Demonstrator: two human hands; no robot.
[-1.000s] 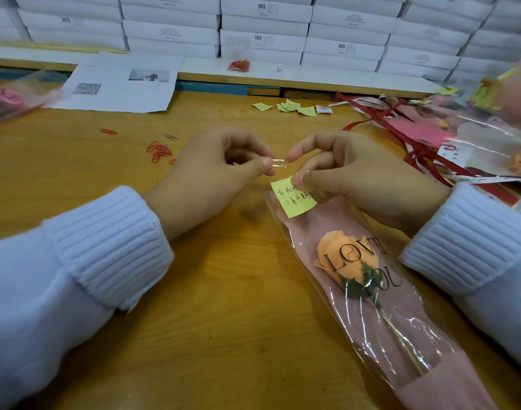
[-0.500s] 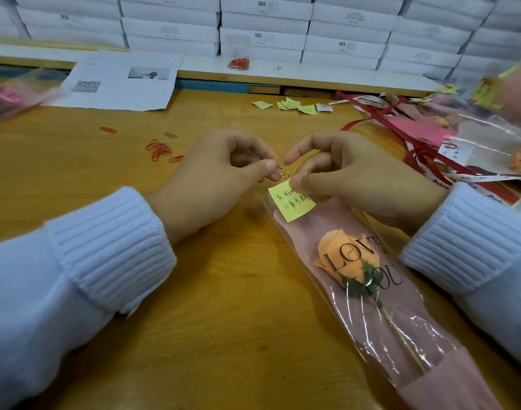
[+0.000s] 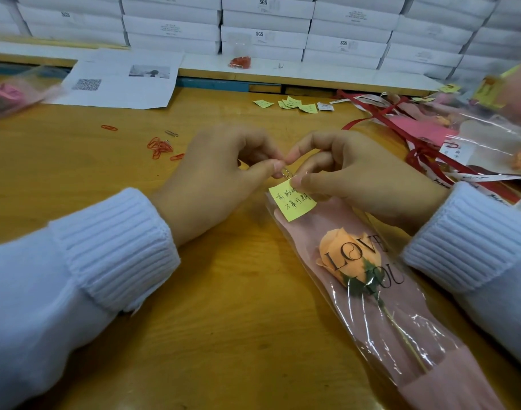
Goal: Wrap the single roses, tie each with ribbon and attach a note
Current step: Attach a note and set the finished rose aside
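An orange rose (image 3: 349, 258) lies in a clear and pink sleeve (image 3: 401, 329) printed with "LOVE YOU", on the wooden table (image 3: 238, 321). A yellow handwritten note (image 3: 291, 204) sits on the sleeve's top end. My left hand (image 3: 220, 176) pinches a small metal paper clip (image 3: 286, 174) between thumb and forefinger at the note's upper edge. My right hand (image 3: 353, 176) pinches the note's top right corner against the sleeve, its forefinger tip meeting the left hand's fingers above the clip.
Red paper clips (image 3: 160, 146) lie scattered to the left. Spare yellow notes (image 3: 294, 103) lie farther back. Red ribbons (image 3: 424, 149) and other wrapped roses (image 3: 489, 137) crowd the right side. Printed sheets (image 3: 120, 81) and stacked white boxes (image 3: 262, 28) stand behind.
My left hand has brought the paper clip down to the note's top edge, and both hands have closed in together over it. The rose and sleeve have stayed put.
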